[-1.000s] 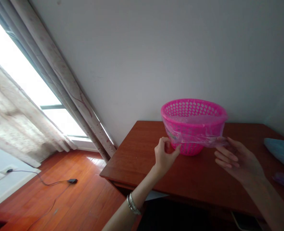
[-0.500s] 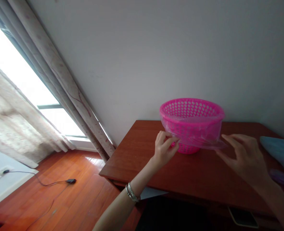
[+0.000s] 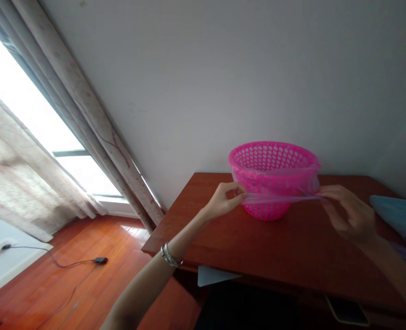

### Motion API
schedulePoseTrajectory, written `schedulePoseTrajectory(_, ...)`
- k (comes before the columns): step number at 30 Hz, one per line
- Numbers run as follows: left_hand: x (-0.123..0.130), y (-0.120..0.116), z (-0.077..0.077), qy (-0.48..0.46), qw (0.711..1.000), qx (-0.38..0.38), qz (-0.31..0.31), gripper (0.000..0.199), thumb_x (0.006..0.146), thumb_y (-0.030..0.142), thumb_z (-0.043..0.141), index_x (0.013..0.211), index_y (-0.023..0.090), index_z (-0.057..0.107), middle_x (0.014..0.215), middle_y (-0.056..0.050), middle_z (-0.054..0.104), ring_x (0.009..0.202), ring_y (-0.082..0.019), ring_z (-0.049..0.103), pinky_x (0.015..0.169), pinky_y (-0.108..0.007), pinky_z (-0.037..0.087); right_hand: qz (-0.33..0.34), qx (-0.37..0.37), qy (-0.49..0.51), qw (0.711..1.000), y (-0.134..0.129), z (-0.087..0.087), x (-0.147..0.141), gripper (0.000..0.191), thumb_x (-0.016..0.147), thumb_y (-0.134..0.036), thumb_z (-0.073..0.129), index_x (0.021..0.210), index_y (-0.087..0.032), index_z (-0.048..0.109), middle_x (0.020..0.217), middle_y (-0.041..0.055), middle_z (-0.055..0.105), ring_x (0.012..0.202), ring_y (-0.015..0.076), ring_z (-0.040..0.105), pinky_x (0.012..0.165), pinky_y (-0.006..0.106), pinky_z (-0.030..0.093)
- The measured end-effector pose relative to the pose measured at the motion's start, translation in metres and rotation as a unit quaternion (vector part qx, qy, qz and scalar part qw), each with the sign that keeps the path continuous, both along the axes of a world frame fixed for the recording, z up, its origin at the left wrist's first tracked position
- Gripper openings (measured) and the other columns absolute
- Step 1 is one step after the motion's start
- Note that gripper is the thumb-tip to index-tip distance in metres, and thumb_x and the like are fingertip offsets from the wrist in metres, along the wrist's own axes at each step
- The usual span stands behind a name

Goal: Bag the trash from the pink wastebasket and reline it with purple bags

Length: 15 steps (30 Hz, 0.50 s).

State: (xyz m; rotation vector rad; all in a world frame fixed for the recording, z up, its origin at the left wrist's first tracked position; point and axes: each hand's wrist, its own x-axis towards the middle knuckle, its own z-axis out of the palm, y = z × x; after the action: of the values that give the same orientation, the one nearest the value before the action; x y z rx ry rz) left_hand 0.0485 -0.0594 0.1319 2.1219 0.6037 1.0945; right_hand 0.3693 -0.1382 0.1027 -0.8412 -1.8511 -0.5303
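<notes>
A bright pink plastic basket [image 3: 268,211] with round holes stands upright on the brown desk. A thin translucent plastic bag [image 3: 275,198] lies over its near rim and outer wall, its edge stretched in a taut band across the front. My left hand [image 3: 225,199], with a bracelet on the wrist, is closed in a pinch on the left end of that edge. At the right end, my right hand [image 3: 349,213] pinches the bag between thumb and fingers. The basket's far inside wall shows bare holes; its bottom inside is hidden.
The wooden desk [image 3: 258,252] stands against a grey wall. Bluish and purple folded items, one a light blue piece [image 3: 395,213], lie at its right. A phone [image 3: 347,309] rests below the front edge. A black adapter [image 3: 100,260] with its cord lies on the floor near the curtains [image 3: 96,114].
Both hands have pulled the bag's edge taut across the basket's front. My right hand, apart from the bag's edge or barely at it before, now pinches it. The basket has stayed in place.
</notes>
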Motion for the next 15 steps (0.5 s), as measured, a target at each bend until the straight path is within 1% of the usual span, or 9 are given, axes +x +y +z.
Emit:
schedulePoseTrajectory(4,0.003,0.018,0.033,0.057,0.997,-0.019,-0.044,0.017,0.081,0.026,0.059,0.071,0.013,0.063,0.062,0.001,0.057,0.06,-0.009,0.051,0.059,-0.022,0.04,0.032,0.072,-0.043,0.996,0.018,0.015,0.005,0.026,0.076,-0.004,0.057,0.1,-0.016,0.059,0.088,0.0075,0.062,0.084,0.0177,0.061,0.079,0.031,0.05)
schedulePoseTrajectory(7,0.004,0.028,0.054,0.079,0.993,-0.055,-0.072,0.016,0.08,0.025,0.059,0.071,0.013,0.062,0.058,0.002,0.054,0.055,-0.007,0.049,0.054,-0.02,0.038,0.031,0.086,-0.055,0.994,0.028,0.026,0.005,0.024,0.077,-0.005,0.055,0.098,-0.016,0.057,0.086,0.0061,0.06,0.081,0.0155,0.059,0.077,0.029,0.049)
schedulePoseTrajectory(9,0.005,0.035,0.064,0.082,0.992,-0.063,-0.078,0.015,0.079,0.024,0.059,0.072,0.012,0.063,0.058,0.002,0.054,0.054,-0.007,0.049,0.052,-0.02,0.039,0.021,0.074,-0.036,0.996,0.031,0.031,0.004,0.021,0.08,-0.006,0.054,0.097,-0.017,0.057,0.086,0.0054,0.06,0.082,0.0143,0.059,0.079,0.028,0.048)
schedulePoseTrajectory(12,0.008,0.042,0.075,0.082,0.992,-0.057,-0.076,0.013,0.078,0.023,0.06,0.073,0.012,0.064,0.058,0.003,0.055,0.053,-0.006,0.049,0.051,-0.019,0.039,-0.013,0.03,0.035,0.999,0.032,0.035,0.001,0.014,0.085,-0.012,0.052,0.096,-0.017,0.057,0.089,0.0053,0.061,0.085,0.0144,0.059,0.081,0.027,0.046)
schedulePoseTrajectory(15,0.013,0.051,0.088,0.082,0.992,-0.056,-0.073,0.013,0.077,0.022,0.06,0.071,0.012,0.064,0.056,0.003,0.054,0.051,-0.005,0.048,0.05,-0.018,0.037,-0.058,-0.044,0.12,0.99,0.034,0.04,0.0,0.009,0.088,-0.024,0.053,0.092,-0.019,0.059,0.085,0.003,0.06,0.078,0.0132,0.057,0.071,0.025,0.043)
